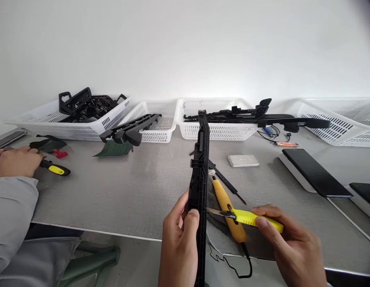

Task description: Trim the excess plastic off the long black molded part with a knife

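Note:
My left hand [180, 243] grips a long black plastic trim part [199, 175], held upright with its ribbed side toward me. My right hand [288, 239] is closed around a yellow utility knife [250, 218]. The knife's blade points left, and its tip is at the right edge of the trim part, a little above my left thumb. Behind the knife lies a yellow-handled corded tool [222, 195] on the metal table, its black cord looping over the front edge. Beside that tool rests a thin black strip [228, 181].
White baskets [214, 131] with black plastic parts line the wall. A small white box [243, 160], a phone [316, 172] on a white block and a red-and-white item [286, 144] lie to the right. At left, a co-worker's hand [20, 161] is near a black-and-yellow handle [56, 168].

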Tool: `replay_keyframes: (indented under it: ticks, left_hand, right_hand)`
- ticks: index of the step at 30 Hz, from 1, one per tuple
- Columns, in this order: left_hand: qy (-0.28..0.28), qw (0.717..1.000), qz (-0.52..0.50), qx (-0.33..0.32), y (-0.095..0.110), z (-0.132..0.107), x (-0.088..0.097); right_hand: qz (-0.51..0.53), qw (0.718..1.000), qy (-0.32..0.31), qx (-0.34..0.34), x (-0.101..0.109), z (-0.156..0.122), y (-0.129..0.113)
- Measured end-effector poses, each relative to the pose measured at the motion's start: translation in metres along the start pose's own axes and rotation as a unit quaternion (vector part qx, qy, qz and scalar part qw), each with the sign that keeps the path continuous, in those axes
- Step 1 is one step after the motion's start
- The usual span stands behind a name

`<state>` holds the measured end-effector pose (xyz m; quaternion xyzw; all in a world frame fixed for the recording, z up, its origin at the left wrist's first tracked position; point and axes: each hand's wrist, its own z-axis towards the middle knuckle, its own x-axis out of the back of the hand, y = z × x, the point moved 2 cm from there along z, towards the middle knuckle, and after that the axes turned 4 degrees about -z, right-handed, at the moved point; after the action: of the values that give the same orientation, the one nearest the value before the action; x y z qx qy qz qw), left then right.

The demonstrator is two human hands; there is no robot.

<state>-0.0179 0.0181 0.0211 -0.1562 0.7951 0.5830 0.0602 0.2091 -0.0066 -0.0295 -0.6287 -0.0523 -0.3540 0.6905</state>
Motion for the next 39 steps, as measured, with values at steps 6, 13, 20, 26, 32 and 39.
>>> replay_keyframes:
  ticks: [6,13,20,26,32,39]
  left_hand:
    - [-0.018,0.998,0.055,-0.023,-0.005,0.005,0.003]
    - [-0.043,0.992,0.118,-0.028,-0.009,0.006,0.006]
    - [-0.086,0.993,0.079,-0.018,-0.008,0.006,0.000]
    - [-0.105,0.989,0.104,-0.027,-0.013,0.010,0.003]
    - [-0.123,0.987,0.103,-0.018,-0.022,0.016,0.004]
    - [-0.134,0.982,0.132,0.009,-0.034,0.023,0.009]
  right_hand:
    - [0.014,0.998,0.031,-0.045,-0.004,-0.003,-0.019]
    - [-0.002,0.999,0.043,-0.029,0.000,0.003,-0.009]
    - [-0.002,0.993,0.067,-0.098,0.003,0.009,-0.005]
    - [-0.016,0.992,0.088,-0.091,0.009,0.012,-0.003]
    - [-0.022,0.990,0.094,-0.099,0.002,0.017,-0.008]
    - [-0.062,0.994,0.047,-0.075,-0.002,0.017,-0.009]
